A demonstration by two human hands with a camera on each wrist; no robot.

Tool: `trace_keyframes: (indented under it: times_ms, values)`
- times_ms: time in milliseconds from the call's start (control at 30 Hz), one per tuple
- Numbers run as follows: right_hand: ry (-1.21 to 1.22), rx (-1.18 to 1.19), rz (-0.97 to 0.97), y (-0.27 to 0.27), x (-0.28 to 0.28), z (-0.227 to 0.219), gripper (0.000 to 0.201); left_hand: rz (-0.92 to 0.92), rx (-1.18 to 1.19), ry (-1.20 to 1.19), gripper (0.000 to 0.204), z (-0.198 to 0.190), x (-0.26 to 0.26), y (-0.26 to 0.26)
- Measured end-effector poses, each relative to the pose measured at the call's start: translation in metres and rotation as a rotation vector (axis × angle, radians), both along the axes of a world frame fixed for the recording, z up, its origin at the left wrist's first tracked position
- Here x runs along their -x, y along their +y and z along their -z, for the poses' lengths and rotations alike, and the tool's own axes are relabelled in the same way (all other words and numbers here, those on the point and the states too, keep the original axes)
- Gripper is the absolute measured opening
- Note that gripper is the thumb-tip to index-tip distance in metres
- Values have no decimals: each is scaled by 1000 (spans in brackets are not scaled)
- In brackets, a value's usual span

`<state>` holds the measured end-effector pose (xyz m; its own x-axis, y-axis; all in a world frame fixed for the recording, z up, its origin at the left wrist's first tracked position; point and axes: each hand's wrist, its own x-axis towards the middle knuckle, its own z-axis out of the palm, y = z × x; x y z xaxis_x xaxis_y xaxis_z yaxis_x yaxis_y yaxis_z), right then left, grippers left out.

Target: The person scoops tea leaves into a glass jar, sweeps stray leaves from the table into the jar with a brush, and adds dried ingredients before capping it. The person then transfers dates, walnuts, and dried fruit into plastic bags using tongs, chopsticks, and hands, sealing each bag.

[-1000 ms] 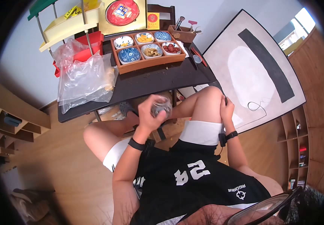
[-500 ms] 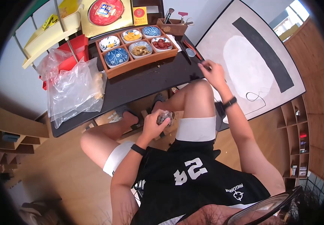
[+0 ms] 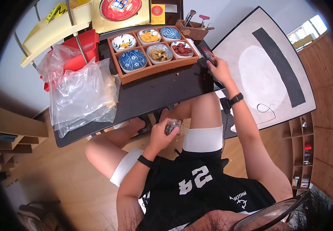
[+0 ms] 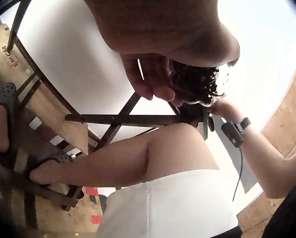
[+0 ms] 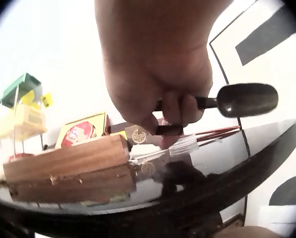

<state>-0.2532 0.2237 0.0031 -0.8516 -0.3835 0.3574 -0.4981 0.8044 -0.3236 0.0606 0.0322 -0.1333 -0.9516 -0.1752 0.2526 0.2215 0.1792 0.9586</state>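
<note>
My left hand [image 3: 162, 136] grips a small clear glass jar [image 3: 173, 127] above my lap, just in front of the table edge. Dark, leaf-like bits [image 4: 195, 87] fill it in the left wrist view. Out over the table's right end, my right hand [image 3: 222, 71] holds a dark scoop [image 5: 247, 100] by its handle, its rounded bowl pointing right in the right wrist view. A second short dark piece [image 5: 168, 130] shows below those fingers; I cannot tell what it is.
A wooden divided tray [image 3: 126, 79] holds patterned bowls of red dates [image 3: 182, 49], yellow pieces and brown bits. Clear plastic bags [image 3: 83, 94] lie at the table's left, below a tiered rack [image 3: 55, 34]. A brush holder [image 3: 193, 30] stands behind; a framed picture [image 3: 251, 77] leans right.
My right hand has left my knee and reached forward to the table's right end with the dark scoop. My left hand lowered the jar slightly and now keeps it nearly still.
</note>
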Motion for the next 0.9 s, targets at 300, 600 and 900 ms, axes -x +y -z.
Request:
trace_keyframes:
  times_ms: [300,600,900]
  values:
    - [-755,445,-52,8,-37,-50,33,66,-105,-18,38,-21,-14,-2]
    - [-529,443,-62,6,-33,-32,30,112,-184,-13,39,-30,-19,-6]
    - [49,-182,77,-7,-28,-16,29,120,-222,-35,41,-25,-24,-10]
